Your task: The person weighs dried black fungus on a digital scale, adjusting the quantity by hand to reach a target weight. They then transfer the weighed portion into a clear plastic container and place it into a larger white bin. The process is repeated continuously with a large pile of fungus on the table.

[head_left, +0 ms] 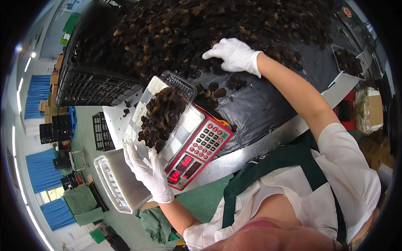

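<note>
My left hand, in a white glove, touches the near end of a clear plastic tray, its fingers stretched and apart. Dark brown wood ear mushrooms lie in that tray, which rests on a red digital scale with a lit red display and a keypad. My right hand, also white-gloved, is over the near edge of a large heap of wood ear mushrooms. Its index finger points left, and no item shows in it; some fingertips are hidden.
A black plastic crate stands left of the heap. Stacked clear trays sit by my left hand. Black sheeting covers the metal table, with loose mushrooms beside the scale. Another filled tray is at far right.
</note>
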`<state>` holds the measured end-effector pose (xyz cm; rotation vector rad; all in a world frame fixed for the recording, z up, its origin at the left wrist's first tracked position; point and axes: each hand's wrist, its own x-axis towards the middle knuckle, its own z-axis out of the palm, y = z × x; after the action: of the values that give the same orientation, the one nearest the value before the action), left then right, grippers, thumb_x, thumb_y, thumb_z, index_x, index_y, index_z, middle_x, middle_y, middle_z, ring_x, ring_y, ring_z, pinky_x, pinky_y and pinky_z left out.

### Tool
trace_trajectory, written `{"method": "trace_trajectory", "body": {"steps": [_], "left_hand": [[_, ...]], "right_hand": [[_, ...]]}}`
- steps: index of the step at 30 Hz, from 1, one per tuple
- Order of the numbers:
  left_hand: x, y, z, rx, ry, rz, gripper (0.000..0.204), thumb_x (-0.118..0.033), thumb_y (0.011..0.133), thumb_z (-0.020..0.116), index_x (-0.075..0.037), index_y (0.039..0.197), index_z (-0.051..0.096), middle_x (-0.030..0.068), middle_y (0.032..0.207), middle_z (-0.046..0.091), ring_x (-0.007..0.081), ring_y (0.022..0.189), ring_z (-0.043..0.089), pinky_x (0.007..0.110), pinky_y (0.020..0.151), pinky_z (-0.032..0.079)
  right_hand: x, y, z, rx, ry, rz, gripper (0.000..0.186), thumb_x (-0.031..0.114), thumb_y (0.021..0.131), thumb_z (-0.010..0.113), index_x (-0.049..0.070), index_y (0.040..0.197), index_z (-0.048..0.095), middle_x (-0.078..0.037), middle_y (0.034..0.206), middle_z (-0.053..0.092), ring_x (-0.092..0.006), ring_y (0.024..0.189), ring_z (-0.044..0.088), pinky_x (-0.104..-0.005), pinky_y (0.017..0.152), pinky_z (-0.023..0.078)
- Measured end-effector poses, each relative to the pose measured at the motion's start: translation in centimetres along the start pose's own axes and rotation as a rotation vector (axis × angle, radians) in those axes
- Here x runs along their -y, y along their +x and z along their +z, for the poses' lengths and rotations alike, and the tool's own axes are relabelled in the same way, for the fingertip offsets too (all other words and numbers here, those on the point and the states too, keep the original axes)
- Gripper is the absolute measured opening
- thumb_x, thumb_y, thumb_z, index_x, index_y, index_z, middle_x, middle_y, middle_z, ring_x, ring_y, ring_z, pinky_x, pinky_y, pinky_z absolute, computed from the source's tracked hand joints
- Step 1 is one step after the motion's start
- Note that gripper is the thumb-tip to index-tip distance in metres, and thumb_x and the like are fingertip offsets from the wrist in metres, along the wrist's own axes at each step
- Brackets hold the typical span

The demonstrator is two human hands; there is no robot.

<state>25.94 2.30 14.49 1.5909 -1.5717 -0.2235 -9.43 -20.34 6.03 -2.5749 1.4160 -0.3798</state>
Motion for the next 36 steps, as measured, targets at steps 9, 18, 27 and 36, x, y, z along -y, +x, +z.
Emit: {"method": "trace_trajectory", "body": {"steps": [9, 18, 27, 36], "left_hand": [[-5.3, -3.2, 4.8, 0.020, 0.235, 0.287, 0.074, 0.010, 0.081, 0.070, -0.005, 0.152, 0.054, 0.0213, 0.152, 0.052, 0.0366, 0.142, 0.051, 0.046, 0.118, 0.042], [-7.9, -7.7, 13.9, 0.308, -0.023, 0.384, 0.061, 0.011, 0.079, 0.076, -0.003, 0.137, 0.065, 0.0224, 0.143, 0.060, 0.0381, 0.133, 0.059, 0.043, 0.112, 0.049], [-6.6, -12.0, 18.5, 0.433, -0.201, 0.333, 0.053, 0.006, 0.086, 0.071, -0.005, 0.138, 0.064, 0.0217, 0.135, 0.065, 0.0380, 0.119, 0.067, 0.041, 0.101, 0.056], [-6.7, -12.9, 21.7, 0.485, -0.213, 0.411, 0.052, 0.007, 0.082, 0.070, -0.006, 0.132, 0.066, 0.0187, 0.129, 0.068, 0.0389, 0.107, 0.068, 0.044, 0.091, 0.055]], "right_hand": [[-1.6, -0.2, 1.7, -0.260, 0.226, 0.046, 0.012, 0.029, 0.086, 0.076, 0.019, 0.088, 0.082, -0.002, 0.092, 0.077, -0.0249, 0.101, 0.072, -0.0416, 0.091, 0.055], [-0.1, 0.6, 5.1, -0.155, -0.163, -0.511, 0.042, 0.012, 0.085, 0.071, 0.037, 0.118, 0.076, 0.007, 0.120, 0.070, -0.0197, 0.119, 0.063, -0.0398, 0.101, 0.050], [-1.0, -3.6, 0.5, 0.018, 1.467, 0.048, 0.028, 0.015, 0.101, 0.070, 0.000, 0.125, 0.071, -0.005, 0.114, 0.076, -0.0157, 0.113, 0.071, -0.0291, 0.099, 0.054], [-2.9, -7.8, 1.6, 0.008, 1.845, 0.150, 0.026, 0.016, 0.103, 0.069, -0.004, 0.118, 0.072, -0.002, 0.100, 0.074, -0.0105, 0.090, 0.070, -0.0296, 0.089, 0.058]]}}
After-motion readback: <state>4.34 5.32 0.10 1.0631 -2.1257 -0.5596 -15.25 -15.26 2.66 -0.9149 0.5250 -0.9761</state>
